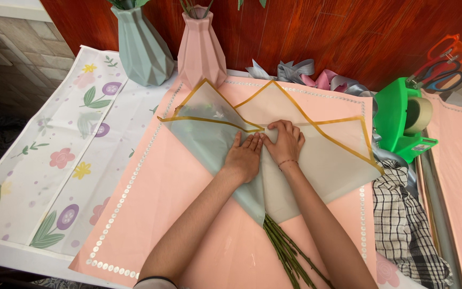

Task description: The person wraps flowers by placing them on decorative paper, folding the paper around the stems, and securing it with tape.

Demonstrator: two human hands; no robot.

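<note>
Translucent wrapping sheet with gold edging lies on the pink paper, partly folded over the flower stems. Left hand presses flat, fingers together; right hand has its fingers curled, pinching the fold. The wrap looks half done, its right flap still open. The bundle's long axis runs diagonally, stems pointing lower right of the hands.

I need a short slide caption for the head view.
Both hands, left hand and right hand, press translucent wrapping paper over green stems.
</note>
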